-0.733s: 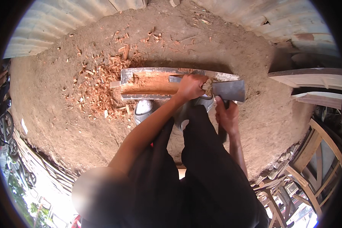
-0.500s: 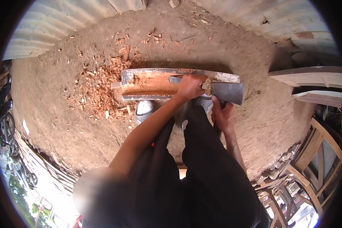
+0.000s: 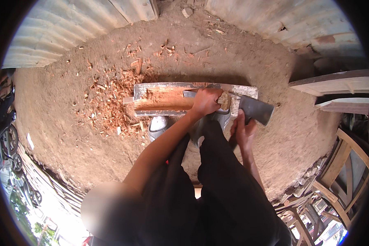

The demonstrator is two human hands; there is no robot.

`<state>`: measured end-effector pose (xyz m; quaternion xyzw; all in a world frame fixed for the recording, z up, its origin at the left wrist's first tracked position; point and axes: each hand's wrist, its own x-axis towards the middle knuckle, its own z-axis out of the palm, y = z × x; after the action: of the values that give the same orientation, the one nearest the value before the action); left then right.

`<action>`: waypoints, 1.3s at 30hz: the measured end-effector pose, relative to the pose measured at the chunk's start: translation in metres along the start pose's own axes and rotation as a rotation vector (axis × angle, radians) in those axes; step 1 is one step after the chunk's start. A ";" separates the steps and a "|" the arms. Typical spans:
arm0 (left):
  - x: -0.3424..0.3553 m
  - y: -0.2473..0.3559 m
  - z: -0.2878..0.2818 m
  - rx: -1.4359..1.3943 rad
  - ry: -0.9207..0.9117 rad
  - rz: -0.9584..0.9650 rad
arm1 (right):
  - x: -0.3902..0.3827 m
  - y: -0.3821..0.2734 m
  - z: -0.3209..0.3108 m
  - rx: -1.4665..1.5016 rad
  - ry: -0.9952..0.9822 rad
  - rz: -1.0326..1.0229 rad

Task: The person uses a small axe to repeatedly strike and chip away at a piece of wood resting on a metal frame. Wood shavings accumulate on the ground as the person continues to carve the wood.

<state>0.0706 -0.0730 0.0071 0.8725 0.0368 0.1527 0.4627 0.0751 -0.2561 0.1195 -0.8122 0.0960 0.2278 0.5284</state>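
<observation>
Hatchet (image 3: 256, 110), head view: its blade has swung right and tilted, clear of the frayed butt of the chisel (image 3: 188, 94) that it met a moment ago.
Chiselling step: cutting inside the hollow, I judge; another stroke would call for a steady chisel and the hatchet's flat lined up with that butt.
Left grip (image 3: 208, 100): clamped round the chisel, back of the hand up, forearm slanting in from lower left.
Right grip (image 3: 244, 129): clamped on the hatchet's handle, thumb toward the blade, forearm rising beside my leg.
Hollowed timber (image 3: 164, 102): crosswise on the ground (image 3: 90, 160), by my shoes (image 3: 157, 124).
</observation>
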 end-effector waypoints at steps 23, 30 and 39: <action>-0.007 -0.005 -0.003 0.070 -0.009 -0.019 | -0.002 -0.029 0.000 -0.151 -0.136 0.076; 0.001 -0.004 -0.012 -0.014 0.040 -0.039 | 0.002 -0.021 0.006 -0.173 -0.124 0.067; -0.008 -0.005 -0.015 -0.081 0.056 -0.025 | -0.008 -0.024 0.005 -0.300 -0.169 -0.035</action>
<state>0.0590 -0.0601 0.0095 0.8479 0.0545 0.1724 0.4983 0.0759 -0.2419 0.1410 -0.8614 0.0020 0.2981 0.4113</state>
